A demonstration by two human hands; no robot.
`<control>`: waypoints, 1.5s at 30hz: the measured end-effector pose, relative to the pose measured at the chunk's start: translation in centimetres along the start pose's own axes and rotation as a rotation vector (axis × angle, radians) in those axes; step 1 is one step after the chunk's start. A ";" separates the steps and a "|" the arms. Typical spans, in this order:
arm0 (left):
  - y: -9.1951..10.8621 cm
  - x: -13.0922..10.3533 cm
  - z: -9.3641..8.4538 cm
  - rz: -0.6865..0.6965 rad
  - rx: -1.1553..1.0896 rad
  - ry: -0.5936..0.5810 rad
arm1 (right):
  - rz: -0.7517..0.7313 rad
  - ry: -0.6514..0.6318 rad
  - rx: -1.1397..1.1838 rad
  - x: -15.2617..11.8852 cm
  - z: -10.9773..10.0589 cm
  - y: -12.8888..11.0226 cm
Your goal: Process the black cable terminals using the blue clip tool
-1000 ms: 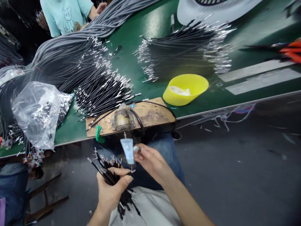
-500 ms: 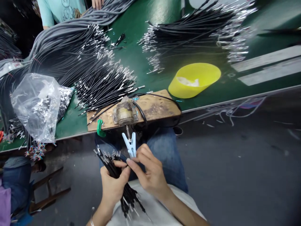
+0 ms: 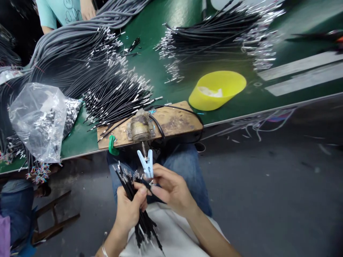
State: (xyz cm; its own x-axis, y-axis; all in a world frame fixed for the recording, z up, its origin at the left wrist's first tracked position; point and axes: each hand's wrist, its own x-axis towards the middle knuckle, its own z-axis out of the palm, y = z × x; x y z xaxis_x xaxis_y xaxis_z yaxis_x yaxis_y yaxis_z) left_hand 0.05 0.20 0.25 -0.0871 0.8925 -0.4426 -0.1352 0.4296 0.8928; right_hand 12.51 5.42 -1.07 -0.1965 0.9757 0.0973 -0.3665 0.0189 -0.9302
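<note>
My left hand (image 3: 131, 205) is closed round a bundle of short black cables (image 3: 146, 228). Their silvery ends stick out above the fist and below it. A light blue clothespin (image 3: 146, 163) hangs on the metal shaft of a small motor (image 3: 140, 126), handles toward the shaft. Close against the clothespin's lower end is my right hand (image 3: 171, 189), its thumb and fingers bent about one black cable (image 3: 147, 184) beside the left fingertips. The fingers partly hide that cable's tip, so whether the clothespin grips it I cannot tell.
The motor sits on a wooden board (image 3: 174, 119) at the green table's edge (image 3: 80, 151), near a green clip (image 3: 113, 145). Black cables (image 3: 115, 96), a clear plastic bag (image 3: 40, 121), a yellow container (image 3: 214, 94) and another cable pile (image 3: 209, 32) lie beyond. A person (image 3: 59, 14) stands opposite.
My right hand has shifted from the left fingertips to the clothespin's lower end, its thumb now lower. The view has moved slightly. The person opposite has moved a hand left.
</note>
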 end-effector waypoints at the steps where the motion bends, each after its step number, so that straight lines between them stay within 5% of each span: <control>1: 0.1 0.0 0.0 0.002 0.003 -0.003 | -0.008 -0.010 -0.040 0.0 -0.1 -0.3; 6: 0.5 -0.1 0.2 0.071 0.018 0.066 | 0.004 0.029 -0.080 -0.7 0.6 -0.8; 10: 0.3 -0.1 0.5 0.079 0.014 0.095 | -0.360 0.240 -0.348 -1.3 1.3 -0.4; 12: 0.3 -0.1 0.5 0.064 0.010 0.059 | -0.469 0.236 -0.404 -1.2 1.1 -0.5; 14: 0.5 0.0 0.5 0.062 0.007 0.034 | -0.311 0.107 -0.263 -0.9 0.6 -0.7; 18: 1.6 0.3 0.5 0.103 0.007 0.043 | 0.371 -0.201 0.257 0.1 -0.7 -0.9; 21: 2.3 0.4 0.8 0.141 0.023 0.062 | 0.586 -0.228 0.380 1.3 -1.2 -0.9; 25: 2.7 0.3 0.9 0.190 0.036 0.085 | 0.486 -0.087 0.406 3.4 -0.7 -1.4; 28: 2.7 0.4 0.9 0.226 0.022 0.096 | 0.419 -0.098 0.488 4.8 0.3 -1.7; 35: 2.8 1.4 1.2 0.253 0.027 0.124 | 0.479 -0.042 0.641 5.3 1.5 -1.3; 40: 2.6 1.1 1.1 0.220 0.068 0.157 | 0.480 -0.069 0.569 4.9 0.9 -0.1; 45: 2.4 0.5 0.5 0.182 0.129 0.139 | 0.340 0.073 0.378 3.1 -1.0 1.0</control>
State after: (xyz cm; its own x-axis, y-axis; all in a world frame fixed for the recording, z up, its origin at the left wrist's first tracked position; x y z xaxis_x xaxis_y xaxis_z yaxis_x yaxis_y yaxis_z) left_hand 0.22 1.74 2.29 -0.2345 0.9329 -0.2734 0.0208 0.2860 0.9580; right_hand 12.46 8.69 -2.11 -0.3029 0.9258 -0.2260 -0.5990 -0.3694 -0.7104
